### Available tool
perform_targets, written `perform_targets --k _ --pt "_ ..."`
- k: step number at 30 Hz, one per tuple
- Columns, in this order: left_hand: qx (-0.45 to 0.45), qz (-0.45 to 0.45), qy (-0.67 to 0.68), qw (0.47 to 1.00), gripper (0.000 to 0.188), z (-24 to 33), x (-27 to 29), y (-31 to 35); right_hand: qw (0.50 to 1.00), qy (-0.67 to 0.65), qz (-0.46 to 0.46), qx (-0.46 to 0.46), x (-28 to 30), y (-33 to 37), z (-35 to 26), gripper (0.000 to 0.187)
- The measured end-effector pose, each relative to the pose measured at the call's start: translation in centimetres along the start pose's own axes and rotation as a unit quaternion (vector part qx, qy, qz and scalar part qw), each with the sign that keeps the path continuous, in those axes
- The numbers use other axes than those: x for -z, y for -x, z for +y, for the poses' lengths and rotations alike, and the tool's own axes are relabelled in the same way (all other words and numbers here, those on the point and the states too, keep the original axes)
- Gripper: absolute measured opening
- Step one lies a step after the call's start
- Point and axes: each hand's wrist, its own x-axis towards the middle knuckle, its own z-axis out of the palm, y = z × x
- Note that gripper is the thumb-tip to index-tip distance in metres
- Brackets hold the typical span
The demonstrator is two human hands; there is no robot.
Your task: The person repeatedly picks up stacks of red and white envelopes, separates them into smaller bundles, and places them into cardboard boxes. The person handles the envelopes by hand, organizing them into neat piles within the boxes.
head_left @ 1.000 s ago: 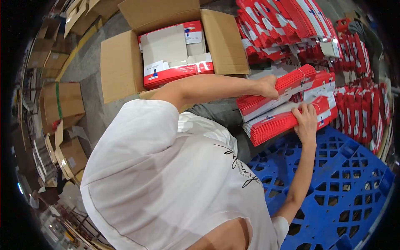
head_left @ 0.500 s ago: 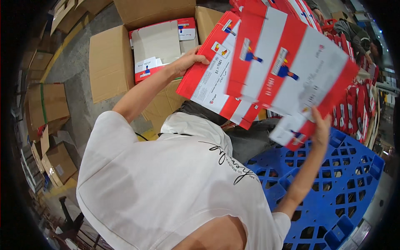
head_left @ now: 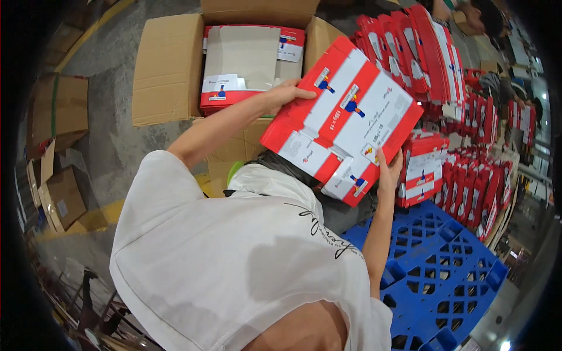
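Note:
A stack of flat, unfolded red-and-white printed cartons [head_left: 345, 126] is held tilted in front of me. Its far left edge is gripped by my left hand [head_left: 284, 96], thumb on top. My right hand [head_left: 389, 171] grasps the near right edge, with the fingers partly hidden. Just left of the stack stands an open brown cardboard box [head_left: 170, 70]. Inside it lie more flat cartons [head_left: 243, 55], some plain grey side up and others showing red-and-white print.
Red-and-white carton stacks [head_left: 404, 52] fill the far right, with another pile [head_left: 424, 167] beside my right hand. A blue plastic pallet [head_left: 436, 263] lies at my right. More brown boxes [head_left: 58, 111] stand at the left. Another person [head_left: 483, 17] is at the far right.
The cartons in my right hand have swung left and down onto those in my left, forming one stack. My right hand has come inward, and the view has shifted.

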Motion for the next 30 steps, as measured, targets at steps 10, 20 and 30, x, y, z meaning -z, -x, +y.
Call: perform_targets --k 10,20,30 --pt "-0.038 0.131 0.002 0.991 0.059 0.2 -0.5 3.0 0.99 -0.073 -0.087 -0.088 -4.1 2.1 -4.3 0.049" --pt "-0.011 0.302 0.047 0.952 0.046 9.6 16.1 9.7 0.949 -0.017 -0.282 -0.14 -26.2 -6.9 -7.7 0.059" --pt "-0.085 0.395 -0.027 0.914 0.061 0.1 26.7 3.9 0.894 0.296 -0.321 0.099 -26.6 -8.8 1.8 0.085"
